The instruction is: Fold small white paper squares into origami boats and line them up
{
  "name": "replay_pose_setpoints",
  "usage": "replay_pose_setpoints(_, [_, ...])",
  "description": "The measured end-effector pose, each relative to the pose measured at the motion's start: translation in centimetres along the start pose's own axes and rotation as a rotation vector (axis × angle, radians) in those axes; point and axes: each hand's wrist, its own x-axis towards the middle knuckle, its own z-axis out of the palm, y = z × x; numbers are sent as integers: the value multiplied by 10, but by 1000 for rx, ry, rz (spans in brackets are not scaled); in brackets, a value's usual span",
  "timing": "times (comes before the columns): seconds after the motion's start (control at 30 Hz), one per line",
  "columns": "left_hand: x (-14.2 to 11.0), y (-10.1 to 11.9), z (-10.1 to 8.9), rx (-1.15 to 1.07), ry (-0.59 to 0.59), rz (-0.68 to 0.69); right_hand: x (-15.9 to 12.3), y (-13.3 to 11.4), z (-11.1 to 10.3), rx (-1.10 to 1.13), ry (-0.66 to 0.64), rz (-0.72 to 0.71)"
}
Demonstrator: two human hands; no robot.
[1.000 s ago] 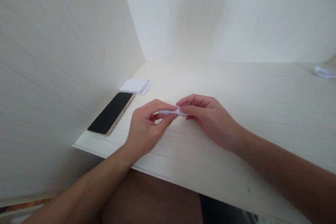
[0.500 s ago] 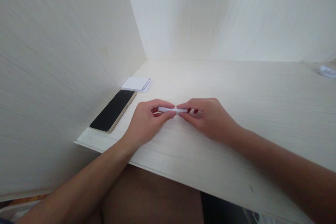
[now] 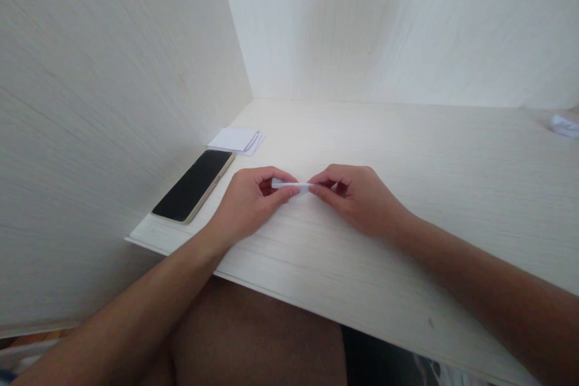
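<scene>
A small folded piece of white paper [image 3: 303,185] is held between my two hands, just above or on the table [image 3: 316,265]. My left hand [image 3: 253,202] pinches its left part between thumb and fingers. On the other side my right hand [image 3: 353,196] pinches the right end, with the thumb nearest me. The fingertips of the two hands are a short gap apart. A thin flap of the paper hangs toward me below the upper edge. The fingers hide both ends in part.
A black-screened phone [image 3: 194,187] in a pale case lies left of my left hand. Behind it, by the side wall, is a small stack of folded white paper [image 3: 233,139]. A crumpled white item [image 3: 564,125] sits at the far right. The table's front edge runs below my wrists.
The paper has tilted or opened, so a flap now shows below its thin edge. My right fingertips have drawn slightly away to the right. The view has shifted a little.
</scene>
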Motion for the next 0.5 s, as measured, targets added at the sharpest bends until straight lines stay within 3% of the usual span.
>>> replay_pose_setpoints(0.27, [2, -5, -2, -334, 111, -108, 1, 0, 0, 37, 116, -5])
replay_pose_setpoints(0.5, [1, -6, 3, -529, 236, -56, 0, -6, -2, 76, 196, -26])
